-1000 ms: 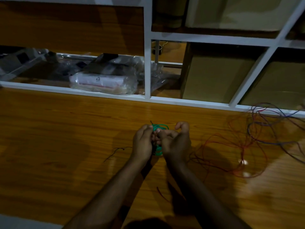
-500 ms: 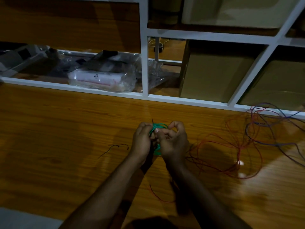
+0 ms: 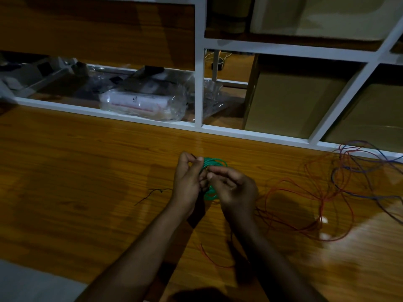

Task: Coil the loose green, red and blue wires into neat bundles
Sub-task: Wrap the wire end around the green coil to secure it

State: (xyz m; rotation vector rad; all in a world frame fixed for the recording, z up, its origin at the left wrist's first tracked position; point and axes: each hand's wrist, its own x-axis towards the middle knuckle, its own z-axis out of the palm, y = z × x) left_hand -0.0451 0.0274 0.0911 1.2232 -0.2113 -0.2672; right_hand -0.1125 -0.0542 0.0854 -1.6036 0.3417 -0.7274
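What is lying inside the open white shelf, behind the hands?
Inside the white shelf lie a clear plastic packet and cardboard boxes. What the packet holds is too dark to tell.

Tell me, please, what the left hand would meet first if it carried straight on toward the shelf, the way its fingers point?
Probably bare wooden table, then the shelf's white frame; the left hand passes left of the green coil. Depth is unclear.

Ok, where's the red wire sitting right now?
In the head view the red wire lies loose on the wooden table, right of the right hand, tangled with the blue wire at its far end.
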